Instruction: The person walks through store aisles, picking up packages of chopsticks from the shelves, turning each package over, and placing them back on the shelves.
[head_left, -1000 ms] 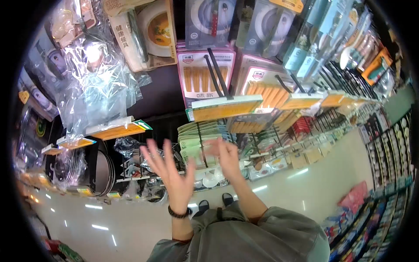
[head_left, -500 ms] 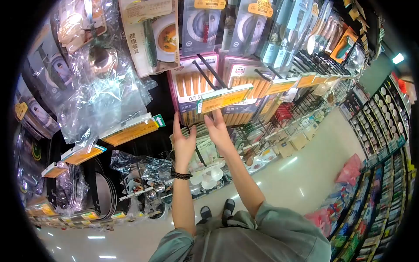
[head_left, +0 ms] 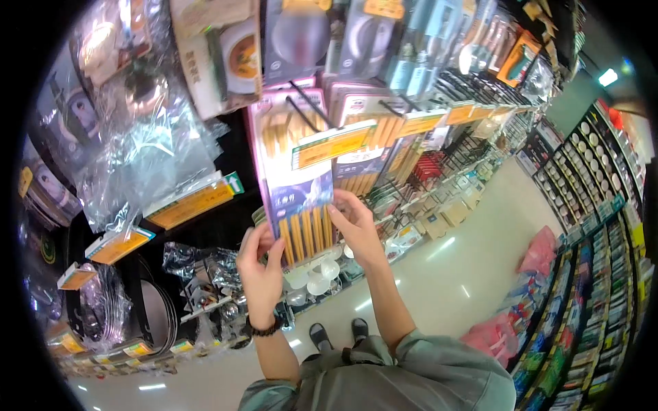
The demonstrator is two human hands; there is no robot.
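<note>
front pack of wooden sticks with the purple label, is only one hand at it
No, the left hand is at the left edge of the pack and the right hand at its right edge.

purple-and-white pack (head_left: 299,196) (striped with tan sticks (head_left: 306,234)), orange price tag (head_left: 332,146), perhaps black bracelet (head_left: 263,329), grey-green shirt (head_left: 411,377)

Sm. txt on chopstick pack (head_left: 300,196) & price tag (head_left: 334,145) blurred.
</note>
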